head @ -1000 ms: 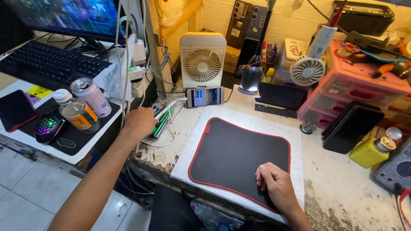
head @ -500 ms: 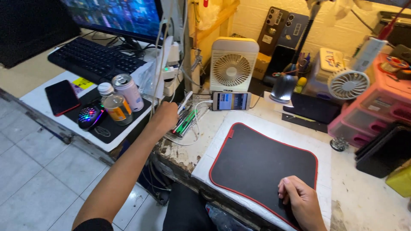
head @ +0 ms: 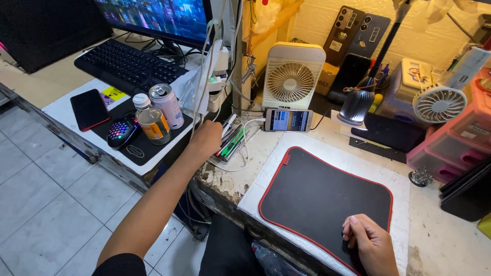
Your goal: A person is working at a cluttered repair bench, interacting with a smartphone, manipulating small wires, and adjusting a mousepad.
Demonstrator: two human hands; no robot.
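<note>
My left hand (head: 205, 140) reaches out to the left end of the worn bench and rests closed on a bundle of pens and small tools (head: 231, 141), green and red handles showing past the knuckles. My right hand (head: 369, 244) lies fingers down on the near right corner of a black mat with a red border (head: 322, 197). A phone with a lit screen (head: 288, 120) lies on its side just beyond the mat, a white cable running from it.
A cream desk fan (head: 291, 77) stands behind the phone. A lower side table at the left carries a keyboard (head: 128, 63), a red phone (head: 89, 109), a lit mouse (head: 121, 131), a bottle (head: 150, 120) and a can (head: 166, 105). Pink drawers (head: 455, 138) stand at right.
The view has swung left and down, so the bench sits further right in the frame. My left hand stays at the pens and my right hand stays on the mat's corner.
</note>
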